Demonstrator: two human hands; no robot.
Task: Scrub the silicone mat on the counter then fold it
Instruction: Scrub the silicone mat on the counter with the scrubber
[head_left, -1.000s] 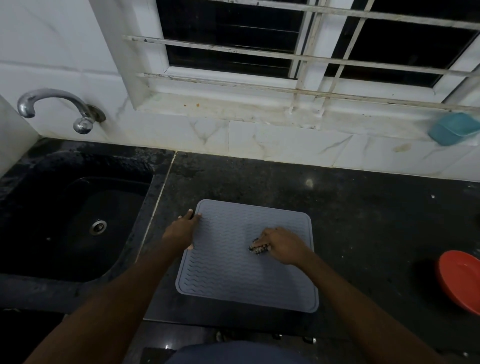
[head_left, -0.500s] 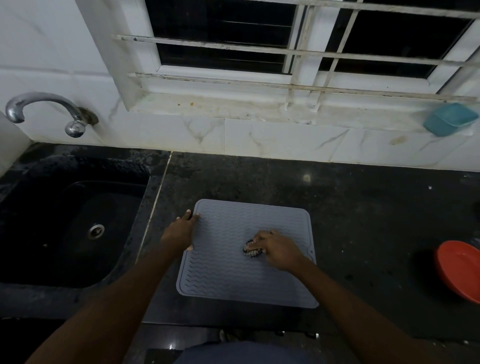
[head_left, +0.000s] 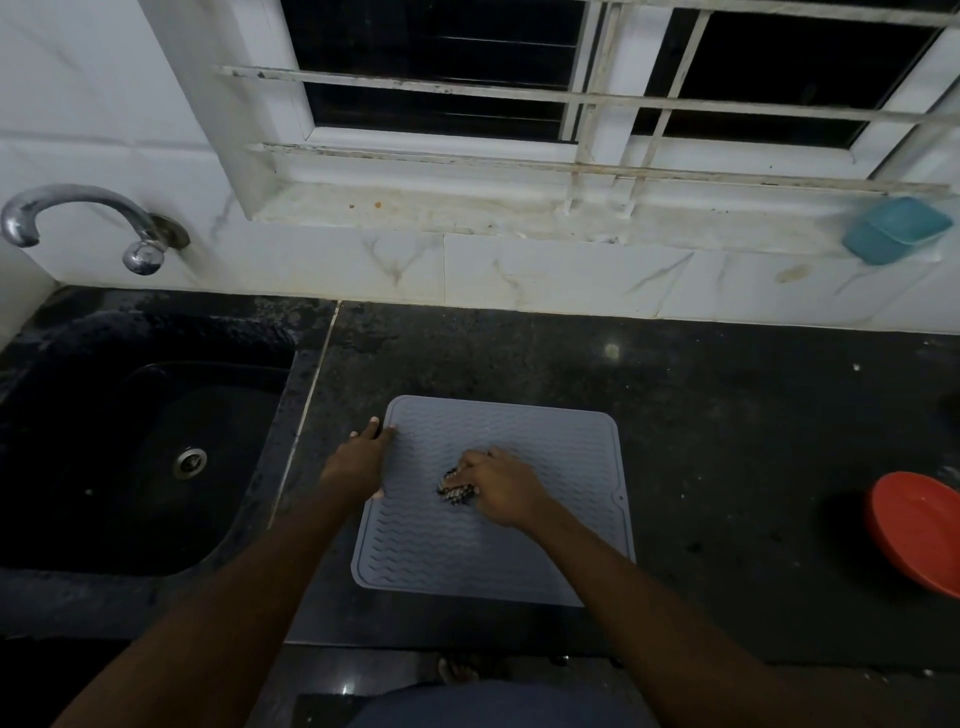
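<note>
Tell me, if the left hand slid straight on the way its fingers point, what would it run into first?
Probably nothing soon. The left hand points away from the person along the silicone mat's left edge; ahead lies bare dark counter, then the white tiled wall. Depth is hard to judge, but the wall looks like the first obstacle.

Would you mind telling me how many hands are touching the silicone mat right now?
2. The left hand presses on the silicone mat's left edge, and the right hand grips a scrubber against its middle. Nothing seems hidden.
</note>
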